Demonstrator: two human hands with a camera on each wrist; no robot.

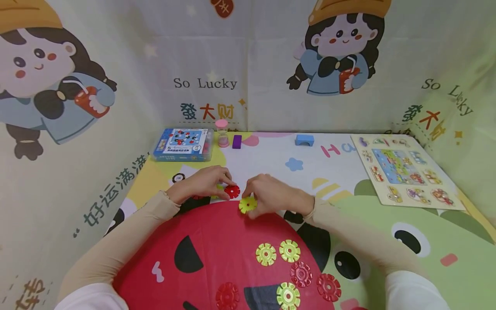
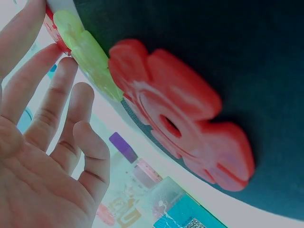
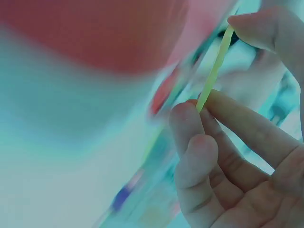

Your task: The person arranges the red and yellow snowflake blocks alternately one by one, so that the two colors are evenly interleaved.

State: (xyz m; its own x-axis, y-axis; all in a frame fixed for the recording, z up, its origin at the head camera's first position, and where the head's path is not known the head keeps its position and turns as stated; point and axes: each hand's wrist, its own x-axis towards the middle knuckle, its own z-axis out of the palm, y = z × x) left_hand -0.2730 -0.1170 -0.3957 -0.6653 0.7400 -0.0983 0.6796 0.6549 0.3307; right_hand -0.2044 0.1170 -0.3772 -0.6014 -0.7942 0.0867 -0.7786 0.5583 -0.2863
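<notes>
My right hand (image 1: 267, 193) pinches a yellow flower-shaped plastic disc (image 1: 248, 205) by its edges, thumb against fingers. The right wrist view shows this yellow disc (image 3: 216, 69) edge-on. Just to the left, my left hand (image 1: 205, 183) holds a red flower disc (image 1: 232, 191) between thumb and fingertips. A yellow disc (image 2: 88, 57) and another red disc (image 2: 166, 114) line up beside it in the left wrist view; whether they are joined cannot be told. In the head view the left hand partly hides both.
Nearer the body lie several loose discs, such as a yellow one (image 1: 289, 251) and a red one (image 1: 329, 287). At the back stand a clear-lidded box (image 1: 184, 144), a pink sand timer (image 1: 222, 133), a purple block (image 1: 237, 142) and a blue arch block (image 1: 304, 140). A picture puzzle board (image 1: 407, 172) lies right.
</notes>
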